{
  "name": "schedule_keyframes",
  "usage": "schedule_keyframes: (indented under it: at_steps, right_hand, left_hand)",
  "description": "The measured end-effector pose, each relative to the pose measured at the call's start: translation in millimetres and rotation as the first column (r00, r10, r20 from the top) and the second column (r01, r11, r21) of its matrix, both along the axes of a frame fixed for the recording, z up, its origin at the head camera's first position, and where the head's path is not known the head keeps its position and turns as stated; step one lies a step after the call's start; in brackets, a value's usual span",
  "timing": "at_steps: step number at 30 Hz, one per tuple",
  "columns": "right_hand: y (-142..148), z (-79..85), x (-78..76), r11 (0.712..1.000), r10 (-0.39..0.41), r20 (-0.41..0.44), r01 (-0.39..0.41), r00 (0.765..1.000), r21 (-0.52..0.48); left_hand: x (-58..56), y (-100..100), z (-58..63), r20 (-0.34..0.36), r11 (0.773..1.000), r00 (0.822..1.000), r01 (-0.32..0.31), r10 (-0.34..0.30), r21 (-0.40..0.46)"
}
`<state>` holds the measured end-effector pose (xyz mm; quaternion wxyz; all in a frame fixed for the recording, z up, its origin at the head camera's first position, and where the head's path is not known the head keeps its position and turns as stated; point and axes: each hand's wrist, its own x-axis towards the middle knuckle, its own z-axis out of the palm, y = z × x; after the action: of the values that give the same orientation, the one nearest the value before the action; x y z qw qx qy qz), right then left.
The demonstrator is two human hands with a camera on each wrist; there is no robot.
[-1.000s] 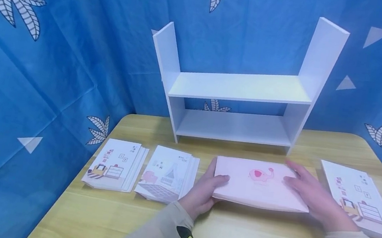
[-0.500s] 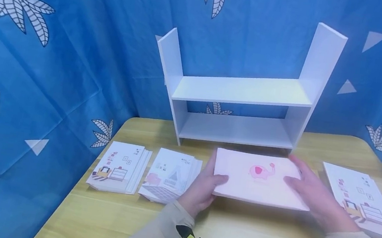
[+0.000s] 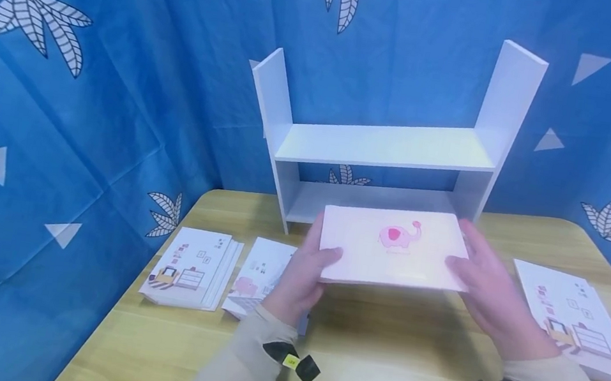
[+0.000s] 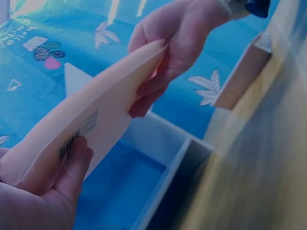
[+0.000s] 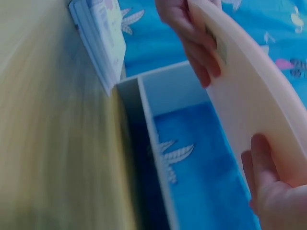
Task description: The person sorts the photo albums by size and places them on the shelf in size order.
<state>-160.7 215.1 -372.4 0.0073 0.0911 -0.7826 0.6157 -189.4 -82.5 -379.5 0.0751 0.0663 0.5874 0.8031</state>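
A pink booklet with an elephant picture (image 3: 391, 247) is held above the wooden table (image 3: 386, 368), just in front of the white shelf unit (image 3: 386, 146). My left hand (image 3: 303, 274) grips its left edge, thumb on top. My right hand (image 3: 486, 291) grips its right edge. In the left wrist view the booklet (image 4: 96, 120) bows between my left thumb (image 4: 72, 163) and the right hand (image 4: 172, 43). The right wrist view shows the booklet's underside (image 5: 249, 96) with my right hand (image 5: 268, 187) beneath and left fingers (image 5: 196, 43) at the far end.
A stack of illustrated booklets (image 3: 191, 269) lies at the left, another (image 3: 259, 274) partly behind my left hand. A third stack (image 3: 578, 320) lies at the right. Blue patterned cloth (image 3: 92, 92) hangs behind and beside the table. The shelf unit's two shelves hold nothing.
Both hands have lifted the pink booklet off the table and carried it up and away from me, toward the lower shelf. It was lying flat a second ago.
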Motion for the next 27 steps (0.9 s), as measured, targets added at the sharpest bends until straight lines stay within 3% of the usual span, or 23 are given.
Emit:
schedule_keyframes:
  at_steps: [6,11,16,22,25,27]
  right_hand:
    - [-15,32.3,-2.1,0.982,-0.081,0.022,0.076,0.997,0.173]
    - [-20,55.2,-11.6,0.989,-0.062,-0.005,0.062,0.998,0.136]
    - [-20,70.1,-23.2,0.992,-0.065,-0.009,0.065,0.998,0.111]
    - [-26,82.5,-34.5,0.986,-0.094,-0.065,0.102,0.993,0.129]
    - [-30,90.4,-45.3,0.981,-0.116,-0.092,0.128,0.989,0.143]
    - [-31,96.0,-54.4,0.975,-0.132,-0.097,0.147,0.986,0.165]
  left_hand:
    - [-10.4,-12,22.1,-0.094,0.999,0.995,0.036,-0.04,-0.035]
    - [-22.2,-17,47.7,-0.156,0.985,0.987,0.017,-0.044,-0.17]
    - [-34.9,-13,65.7,-0.204,0.97,0.979,-0.032,-0.018,-0.241]
    - [-53.0,-10,81.3,-0.165,0.944,0.984,-0.113,0.064,-0.311]
    - [-62.1,-11,91.3,-0.151,0.923,0.985,-0.137,0.087,-0.361]
    - [-67.9,-11,98.4,-0.146,0.897,0.984,-0.152,0.099,-0.416]
